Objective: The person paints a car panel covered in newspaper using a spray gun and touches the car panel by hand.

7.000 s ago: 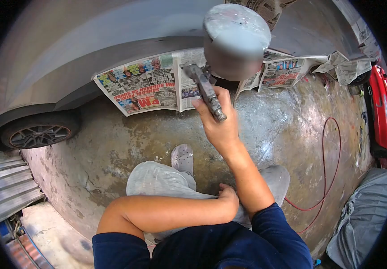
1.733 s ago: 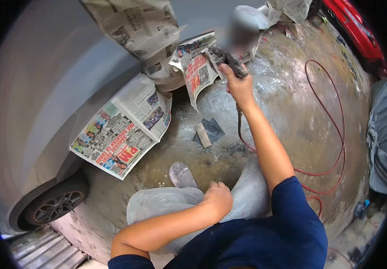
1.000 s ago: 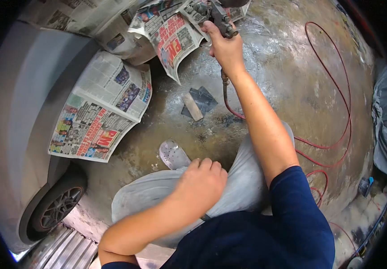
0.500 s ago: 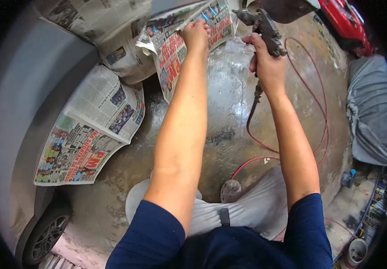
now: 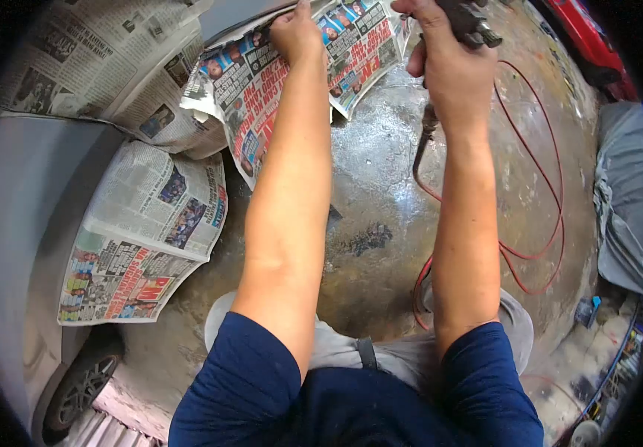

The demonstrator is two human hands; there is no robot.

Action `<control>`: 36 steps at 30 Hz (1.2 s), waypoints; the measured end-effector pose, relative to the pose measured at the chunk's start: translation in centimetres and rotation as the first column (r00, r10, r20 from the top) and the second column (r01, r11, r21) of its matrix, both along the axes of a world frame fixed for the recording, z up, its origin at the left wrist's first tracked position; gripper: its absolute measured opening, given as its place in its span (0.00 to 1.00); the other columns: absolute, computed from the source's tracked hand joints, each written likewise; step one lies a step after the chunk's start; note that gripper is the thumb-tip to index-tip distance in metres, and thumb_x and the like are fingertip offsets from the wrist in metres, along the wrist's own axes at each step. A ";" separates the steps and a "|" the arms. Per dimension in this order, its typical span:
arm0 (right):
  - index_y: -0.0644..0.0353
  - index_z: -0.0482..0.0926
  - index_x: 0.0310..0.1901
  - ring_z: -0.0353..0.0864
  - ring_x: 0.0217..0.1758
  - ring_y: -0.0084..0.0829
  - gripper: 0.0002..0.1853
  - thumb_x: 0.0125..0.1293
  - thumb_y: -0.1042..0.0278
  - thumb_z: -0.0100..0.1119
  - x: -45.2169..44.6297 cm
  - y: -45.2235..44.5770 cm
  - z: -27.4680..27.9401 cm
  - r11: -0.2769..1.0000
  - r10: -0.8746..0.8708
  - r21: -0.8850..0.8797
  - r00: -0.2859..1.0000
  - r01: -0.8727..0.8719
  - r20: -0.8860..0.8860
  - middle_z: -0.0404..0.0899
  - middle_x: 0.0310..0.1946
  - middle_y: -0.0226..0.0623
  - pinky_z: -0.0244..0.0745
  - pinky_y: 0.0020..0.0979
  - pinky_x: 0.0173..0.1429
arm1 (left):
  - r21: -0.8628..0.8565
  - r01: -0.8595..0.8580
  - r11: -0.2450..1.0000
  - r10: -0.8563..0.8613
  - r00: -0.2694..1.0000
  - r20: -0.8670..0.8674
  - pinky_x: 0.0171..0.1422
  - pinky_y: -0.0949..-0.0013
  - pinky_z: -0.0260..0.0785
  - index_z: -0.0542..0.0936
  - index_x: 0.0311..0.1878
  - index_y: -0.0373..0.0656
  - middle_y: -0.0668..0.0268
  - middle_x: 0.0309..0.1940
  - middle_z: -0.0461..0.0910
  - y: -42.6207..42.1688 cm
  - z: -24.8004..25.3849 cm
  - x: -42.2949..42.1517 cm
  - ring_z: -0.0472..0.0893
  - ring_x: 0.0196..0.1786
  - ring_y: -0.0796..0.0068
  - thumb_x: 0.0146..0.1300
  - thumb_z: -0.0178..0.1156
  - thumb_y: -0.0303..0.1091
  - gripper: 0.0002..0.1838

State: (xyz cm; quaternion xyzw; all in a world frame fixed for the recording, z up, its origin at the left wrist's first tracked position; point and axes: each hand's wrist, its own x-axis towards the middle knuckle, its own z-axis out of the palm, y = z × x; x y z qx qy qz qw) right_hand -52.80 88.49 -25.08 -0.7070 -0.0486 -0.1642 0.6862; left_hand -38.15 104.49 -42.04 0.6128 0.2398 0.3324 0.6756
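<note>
- Since a second ago, the left arm has swung from over the lap to the top centre of the frame, where the left hand [image 5: 297,36] is now at the upper edge of the top-centre newspaper [image 5: 243,97].
- The right hand [image 5: 459,86] and the spray gun [image 5: 474,18] sit higher and farther right than half a second ago; the gun is now cut off by the top border.
- The dark sheet [image 5: 335,215], seen whole on the floor a second ago, now shows only a corner beside the left forearm.
- Counted, large to small: one grey car body [image 5: 34,186] at the left, three stretches of newspaper (upper left, top centre, lower left), one grey cover [image 5: 626,201] at the right, one wheel [image 5: 79,391] at lower left, one red hose [image 5: 558,179] looping at right of centre, two hands, one gun.
- The top-centre newspaper hangs creased and bent, its left edge curling, with red headlines and a strip of colour photos; the lower-left newspaper [image 5: 139,238] lies flatter, folded across its middle.
- The gun, at the top right of centre, is dark and grimy, with a worn metal knob and a hose fitting below the hand.
- The right fingers wrap around the gun's handle; the left fingers are curled together, and I cannot tell whether they pinch the paper.
</note>
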 end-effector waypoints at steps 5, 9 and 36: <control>0.63 0.87 0.46 0.74 0.18 0.15 0.14 0.73 0.59 0.68 2.2 -2.5 -2.8 0.984 0.164 0.061 0.983 -0.169 0.085 0.88 0.34 0.29 0.67 0.21 0.22 | -0.353 -0.046 0.935 0.112 0.979 0.168 0.28 0.68 0.70 0.80 0.28 0.32 0.60 0.23 0.84 -1.0 -0.4 1.7 0.80 0.23 0.73 0.62 0.67 0.25 0.09; 0.63 0.89 0.42 0.73 0.17 0.15 0.13 0.72 0.59 0.69 5.4 -4.6 -4.6 0.968 0.252 0.011 0.967 -0.252 0.021 0.90 0.35 0.30 0.66 0.21 0.21 | -0.247 -0.167 0.954 0.193 0.977 0.085 0.26 0.67 0.67 0.79 0.26 0.31 0.60 0.22 0.83 -1.7 0.2 1.2 0.78 0.22 0.74 0.62 0.63 0.25 0.10; 0.62 0.85 0.52 0.76 0.21 0.19 0.21 0.70 0.51 0.70 6.0 -5.1 -12.0 0.894 0.442 0.162 0.881 -0.418 -0.168 0.80 0.20 0.31 0.71 0.28 0.27 | 0.299 0.867 0.399 -0.220 0.407 -0.887 0.56 0.54 0.78 0.84 0.52 0.41 0.54 0.45 0.87 -12.9 10.6 -24.5 0.87 0.49 0.56 0.70 0.60 0.38 0.14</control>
